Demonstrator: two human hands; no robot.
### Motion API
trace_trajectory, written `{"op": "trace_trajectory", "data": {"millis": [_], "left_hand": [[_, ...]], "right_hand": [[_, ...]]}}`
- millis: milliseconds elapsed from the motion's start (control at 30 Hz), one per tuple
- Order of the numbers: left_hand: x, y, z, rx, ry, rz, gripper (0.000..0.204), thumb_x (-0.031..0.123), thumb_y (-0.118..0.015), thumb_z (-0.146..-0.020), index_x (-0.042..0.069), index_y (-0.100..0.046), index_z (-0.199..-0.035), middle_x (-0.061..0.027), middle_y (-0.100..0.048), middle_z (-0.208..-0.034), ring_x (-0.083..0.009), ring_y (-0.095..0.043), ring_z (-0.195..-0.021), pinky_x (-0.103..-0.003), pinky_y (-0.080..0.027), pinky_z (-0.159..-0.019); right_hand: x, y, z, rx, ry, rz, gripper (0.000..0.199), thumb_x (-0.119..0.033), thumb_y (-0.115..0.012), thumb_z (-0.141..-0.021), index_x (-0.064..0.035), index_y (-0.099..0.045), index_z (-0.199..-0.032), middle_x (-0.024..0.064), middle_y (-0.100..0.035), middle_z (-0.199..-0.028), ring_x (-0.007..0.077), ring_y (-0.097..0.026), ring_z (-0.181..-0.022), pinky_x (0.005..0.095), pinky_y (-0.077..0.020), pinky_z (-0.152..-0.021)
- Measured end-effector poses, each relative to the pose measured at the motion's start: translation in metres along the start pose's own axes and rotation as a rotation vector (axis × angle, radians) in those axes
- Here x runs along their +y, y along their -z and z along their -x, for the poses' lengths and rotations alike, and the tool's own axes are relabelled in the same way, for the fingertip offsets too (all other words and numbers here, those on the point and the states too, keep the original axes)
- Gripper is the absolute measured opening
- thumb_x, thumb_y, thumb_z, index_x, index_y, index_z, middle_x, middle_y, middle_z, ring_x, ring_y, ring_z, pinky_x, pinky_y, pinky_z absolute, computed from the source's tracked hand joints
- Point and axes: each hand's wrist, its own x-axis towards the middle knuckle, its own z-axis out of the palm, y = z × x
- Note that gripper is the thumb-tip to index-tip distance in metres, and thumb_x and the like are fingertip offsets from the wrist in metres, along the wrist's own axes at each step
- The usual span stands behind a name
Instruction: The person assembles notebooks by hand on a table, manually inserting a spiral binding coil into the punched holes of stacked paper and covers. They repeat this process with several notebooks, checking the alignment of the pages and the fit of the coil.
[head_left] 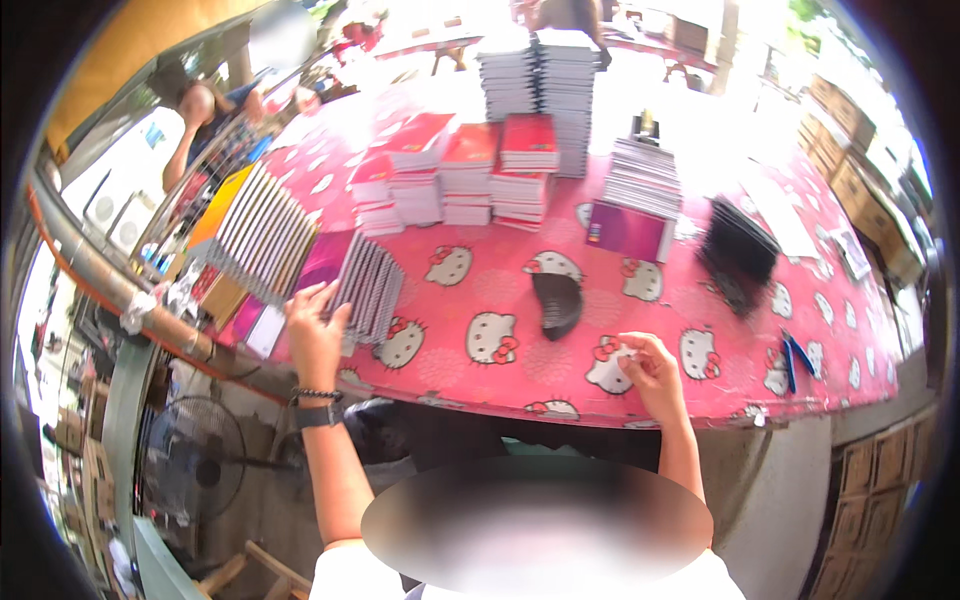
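Observation:
My left hand (pixel 318 320), with a dark band and beads at the wrist, is over the near-left side of a row of spiral-bound notebooks (pixel 372 290) with purple covers. Its fingers are apart, with nothing visible gripped; whether the fingertips touch a cover I cannot tell. Over the table's near edge my right hand (pixel 652 375) has its fingers curled in toward the thumb; anything between them is too small to make out. Between the hands, farther from me, lies a curved bundle of black binding strips (pixel 558 304).
A pink patterned cloth (pixel 540 370) covers the table. Farther off are red-covered book stacks (pixel 440 165), tall stacks (pixel 565 105) and a purple-fronted stack (pixel 635 205). To the right lie a black bundle (pixel 738 250) and blue-handled pliers (pixel 795 360). A fan (pixel 200 460) stands lower left.

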Motion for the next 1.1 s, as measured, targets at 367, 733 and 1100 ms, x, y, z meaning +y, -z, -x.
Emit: {"op": "trace_trajectory", "data": {"millis": [367, 733, 1100], "left_hand": [[0.098, 0.046, -0.023, -0.096, 0.027, 0.548, 0.071, 0.048, -0.065, -0.078, 0.004, -0.044, -0.13, -0.0216, -0.035, -0.137, -0.0324, -0.032, -0.129, -0.046, -0.026, -0.105], [0.177, 0.046, -0.18, 0.573, -0.415, 0.185, 0.091, 0.038, -0.068, -0.078, 0.007, -0.014, -0.144, -0.0285, -0.002, -0.147, -0.0406, -0.003, -0.137, -0.05, -0.011, -0.109], [0.15, 0.04, -0.18, 0.73, -0.255, 0.264, 0.091, 0.038, -0.068, -0.075, 0.011, -0.016, -0.144, -0.0264, 0.005, -0.148, -0.0385, 0.004, -0.138, -0.055, -0.005, -0.107]], "right_hand": [[-0.069, 0.276, 0.159, 0.317, 0.977, -1.159, 0.049, -0.009, -0.067, -0.073, -0.0035, -0.042, -0.114, 0.0047, -0.036, -0.094, 0.0153, -0.037, -0.085, 0.029, -0.031, -0.073], [-0.032, 0.235, 0.165, 0.197, 0.843, -0.9, 0.053, -0.03, -0.068, -0.079, -0.0055, -0.042, -0.117, 0.0068, -0.041, -0.097, 0.0203, -0.037, -0.092, 0.0358, -0.0339, -0.079], [-0.055, 0.236, 0.139, 0.217, 0.876, -0.761, 0.057, -0.045, -0.062, -0.082, -0.0069, -0.05, -0.123, 0.0101, -0.049, -0.11, 0.0247, -0.038, -0.099, 0.04, -0.0316, -0.083]]}}
